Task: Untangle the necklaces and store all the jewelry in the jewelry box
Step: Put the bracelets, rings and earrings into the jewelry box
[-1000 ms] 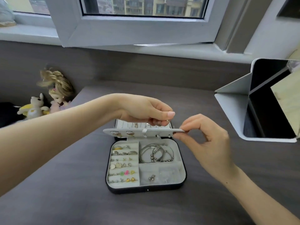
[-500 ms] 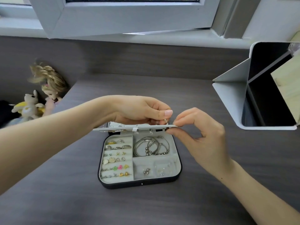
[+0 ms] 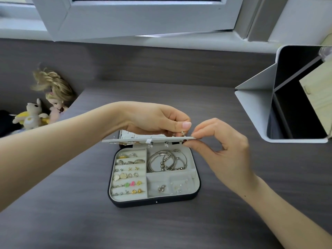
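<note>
Both hands work at the earring panel above the open jewelry box.

Bare desk (image 3: 71, 221) runs wide in front of the jewelry box (image 3: 154, 203) and to both its sides. The box lies open mid-desk, with rows of earrings (image 3: 129, 175) in its left compartments and bracelets (image 3: 161, 160) in the upper right one. Above its far edge a pale panel (image 3: 143, 140) is held about level, with studs hanging from its underside. The right hand (image 3: 221, 148) pinches the panel's right end between thumb and fingertips. The left hand (image 3: 156, 119) reaches over the top, fingers curled, pinching a small gold piece (image 3: 182, 133) just above that same end. A white folded stand (image 3: 255, 112) sits well apart on the right. Past the desk's left edge are a plush toy (image 3: 31, 115) and a doll (image 3: 53, 94), and a window frame (image 3: 143, 17) stands behind.
</note>
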`<action>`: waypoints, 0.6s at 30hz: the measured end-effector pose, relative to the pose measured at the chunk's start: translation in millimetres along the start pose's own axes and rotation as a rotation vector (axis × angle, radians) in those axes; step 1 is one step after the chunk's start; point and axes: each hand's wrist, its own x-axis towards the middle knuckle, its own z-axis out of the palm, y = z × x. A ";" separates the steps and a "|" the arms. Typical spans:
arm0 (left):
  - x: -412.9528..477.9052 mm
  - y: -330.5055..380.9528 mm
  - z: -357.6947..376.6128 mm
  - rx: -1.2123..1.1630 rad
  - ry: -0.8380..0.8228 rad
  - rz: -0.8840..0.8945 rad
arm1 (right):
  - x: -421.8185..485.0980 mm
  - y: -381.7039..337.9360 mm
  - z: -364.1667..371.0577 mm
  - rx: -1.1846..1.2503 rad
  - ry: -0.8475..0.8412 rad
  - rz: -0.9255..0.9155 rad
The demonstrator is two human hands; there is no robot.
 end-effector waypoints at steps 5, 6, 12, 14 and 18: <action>0.9 0.6 -1.1 0.022 -0.002 -0.003 | 0.3 0.1 -0.1 0.003 -0.001 0.001; 1.2 0.5 -1.7 0.028 -0.001 -0.006 | 0.3 0.1 -0.3 0.002 -0.002 0.001; 2.7 0.7 -2.8 0.015 -0.021 0.001 | 0.0 -0.1 -0.3 -0.012 0.003 -0.001; 3.2 0.9 -2.9 0.019 -0.027 -0.001 | 0.2 0.0 -0.3 -0.018 0.004 -0.003; 3.0 2.7 -4.0 0.045 -0.025 -0.008 | 0.3 0.2 0.0 -0.015 0.006 -0.005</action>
